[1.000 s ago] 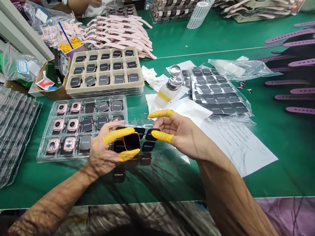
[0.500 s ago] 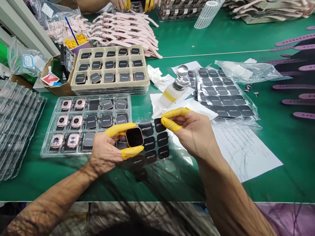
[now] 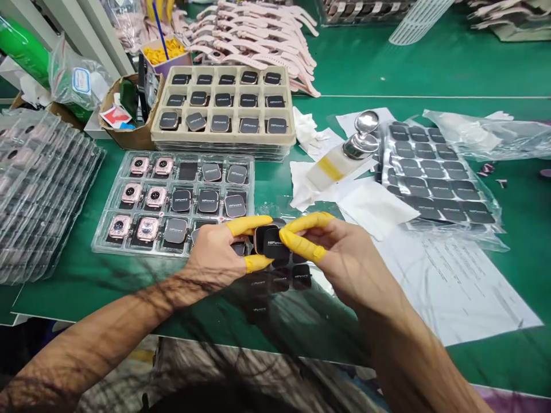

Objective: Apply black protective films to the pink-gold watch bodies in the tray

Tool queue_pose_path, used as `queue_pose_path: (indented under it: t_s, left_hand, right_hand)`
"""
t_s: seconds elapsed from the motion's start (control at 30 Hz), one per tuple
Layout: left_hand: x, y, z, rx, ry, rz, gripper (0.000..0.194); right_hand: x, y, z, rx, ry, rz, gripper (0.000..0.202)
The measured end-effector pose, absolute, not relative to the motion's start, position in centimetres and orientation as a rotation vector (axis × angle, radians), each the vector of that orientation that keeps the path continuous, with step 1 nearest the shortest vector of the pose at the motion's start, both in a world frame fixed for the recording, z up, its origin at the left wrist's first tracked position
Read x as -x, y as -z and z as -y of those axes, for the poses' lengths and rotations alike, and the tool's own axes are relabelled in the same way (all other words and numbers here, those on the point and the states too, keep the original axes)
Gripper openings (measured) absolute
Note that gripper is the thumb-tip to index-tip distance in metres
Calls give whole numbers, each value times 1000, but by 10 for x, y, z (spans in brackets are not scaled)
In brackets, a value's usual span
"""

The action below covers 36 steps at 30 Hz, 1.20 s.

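Observation:
Between yellow-cotted thumb and finger, my left hand (image 3: pixel 228 246) grips a smartwatch case (image 3: pixel 259 240) by its edges, dark screen facing up. My right hand (image 3: pixel 331 246), also in yellow finger cots, pinches a black printed screen-film sticker (image 3: pixel 274 243) by its right edge. The sticker overlaps the screen; whether it touches cannot be made out. Below both hands lies a clear sheet of similar black stickers (image 3: pixel 301 276), partly hidden. Left of them, a clear plastic tray (image 3: pixel 98 244) holds watch cases, some pink backs up and some with black printed faces up.
A beige tray (image 3: pixel 224 137) of watch cases stands behind, with pink straps (image 3: pixel 258 34) beyond it. Further right are a pump bottle (image 3: pixel 331 169), white papers (image 3: pixel 465 287) and bagged sticker sheets (image 3: pixel 439 172). Stacked clear trays (image 3: pixel 43 201) stand at the left.
My right hand has lifted the black sticker from the sheet and brought it over the watch screen. The camera view has shifted, so the table contents appear further right.

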State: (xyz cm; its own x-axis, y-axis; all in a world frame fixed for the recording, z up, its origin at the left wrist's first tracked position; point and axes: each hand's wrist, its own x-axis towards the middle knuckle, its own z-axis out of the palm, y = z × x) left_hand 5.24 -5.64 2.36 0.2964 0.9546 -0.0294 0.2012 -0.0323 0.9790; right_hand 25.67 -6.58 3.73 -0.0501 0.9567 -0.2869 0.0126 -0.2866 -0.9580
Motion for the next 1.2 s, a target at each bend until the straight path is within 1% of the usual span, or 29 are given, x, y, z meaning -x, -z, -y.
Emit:
queue_pose_path:
  t_s: [0.17,0.4,1.2]
  left_hand:
    - [-49,-26,55,-1638,-804,-1159,50]
    - [-49,-27,54,-1734,-772,-1180,53]
    - [-48,-27,53,-1789,-794,-1176,49]
  right_hand:
    - [-247,-28,62,1374,-1560,1006,28]
    - [-249,-30,63,1426,-1513,1036,29]
    - [-242,-31,65,1442,-1509,962,35]
